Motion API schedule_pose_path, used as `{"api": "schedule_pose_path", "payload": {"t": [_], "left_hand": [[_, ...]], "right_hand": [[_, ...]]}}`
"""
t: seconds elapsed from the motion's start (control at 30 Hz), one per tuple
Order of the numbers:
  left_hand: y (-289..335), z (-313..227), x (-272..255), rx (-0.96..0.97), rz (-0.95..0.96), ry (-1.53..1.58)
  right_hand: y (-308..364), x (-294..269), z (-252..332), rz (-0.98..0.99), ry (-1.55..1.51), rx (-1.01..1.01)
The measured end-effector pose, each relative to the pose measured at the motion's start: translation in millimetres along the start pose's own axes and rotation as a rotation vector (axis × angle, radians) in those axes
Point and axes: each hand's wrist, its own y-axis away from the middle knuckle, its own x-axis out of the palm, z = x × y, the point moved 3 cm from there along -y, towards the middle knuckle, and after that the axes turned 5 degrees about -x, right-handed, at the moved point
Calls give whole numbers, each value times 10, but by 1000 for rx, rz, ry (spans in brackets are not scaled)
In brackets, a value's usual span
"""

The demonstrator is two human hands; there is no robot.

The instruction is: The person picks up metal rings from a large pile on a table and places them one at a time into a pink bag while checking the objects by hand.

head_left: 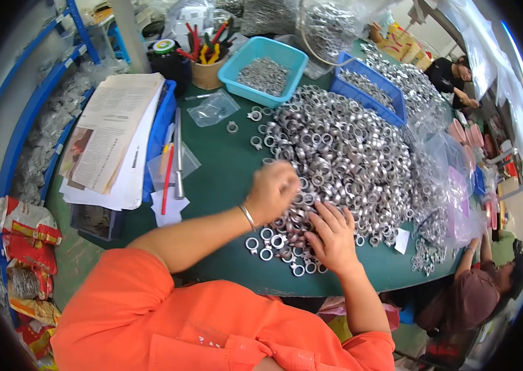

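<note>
A large heap of small silver metal ring fittings (348,148) covers the middle of the green table (218,148). At its left edge my left hand (274,191) is against the rings, smeared by motion, so its fingers and anything in them cannot be made out. My right hand (334,238) rests on the near side of the heap with its fingers apart, touching the rings. Several loose rings (266,253) lie between my hands and the table's near edge. One more ring (232,127) sits alone, left of the heap.
Behind the heap stand a turquoise bin (298,59) and a blue bin (400,105) with small metal parts. Pliers (212,52) stand in a pot. Papers (113,133) lie on the left. Two people (468,297) (450,74) are on the right.
</note>
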Motion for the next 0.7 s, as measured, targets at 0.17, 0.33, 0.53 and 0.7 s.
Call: {"api": "schedule_pose_path", "payload": {"t": [0.17, 0.33, 0.53, 0.7], "left_hand": [[-826, 693, -277, -112, -238, -421], [-1100, 1277, -220, -681, 42, -659], [-907, 1154, -133, -436, 19, -550], [-522, 808, -14, -343, 66, -360]], "right_hand": [[-105, -216, -183, -292, 47, 54], [-603, -116, -518, -337, 173, 82], [-859, 94, -786, -271, 321, 90], [-668, 25, -770, -490, -217, 175]]}}
